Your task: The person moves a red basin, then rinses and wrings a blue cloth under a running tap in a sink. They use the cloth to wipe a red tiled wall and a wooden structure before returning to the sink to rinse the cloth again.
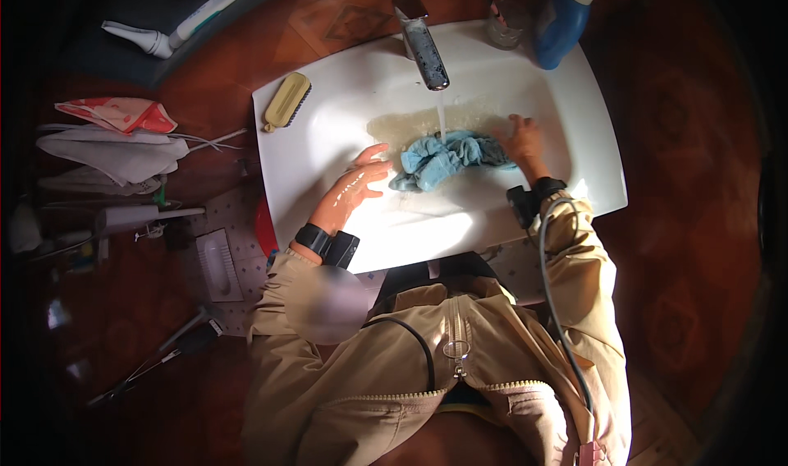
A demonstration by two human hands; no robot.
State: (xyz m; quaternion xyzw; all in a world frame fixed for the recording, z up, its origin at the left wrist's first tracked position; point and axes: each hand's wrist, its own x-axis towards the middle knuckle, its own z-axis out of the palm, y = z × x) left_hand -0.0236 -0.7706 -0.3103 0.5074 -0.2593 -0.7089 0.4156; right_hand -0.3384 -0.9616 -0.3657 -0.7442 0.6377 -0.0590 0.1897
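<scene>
A wet, crumpled blue cloth (444, 159) lies in the basin of the white washbasin (289, 183). Water runs onto it from the metal faucet (425, 50). To the left of the cloth is my left hand (357, 183), wet, with its fingers apart and a gap between them and the cloth. At the cloth's right end, my right hand (523, 142) has its fingers spread; whether it touches the fabric cannot be told. Neither hand grips anything. Shallow water stands around the cloth.
A yellow scrub brush (287, 102) rests on the basin's left rim. On the back right stand a glass cup (506, 33) with a toothbrush and a blue bottle (561, 22) with a white cap. Towels (117, 152) hang at the left. A red object (265, 227) shows beside the basin.
</scene>
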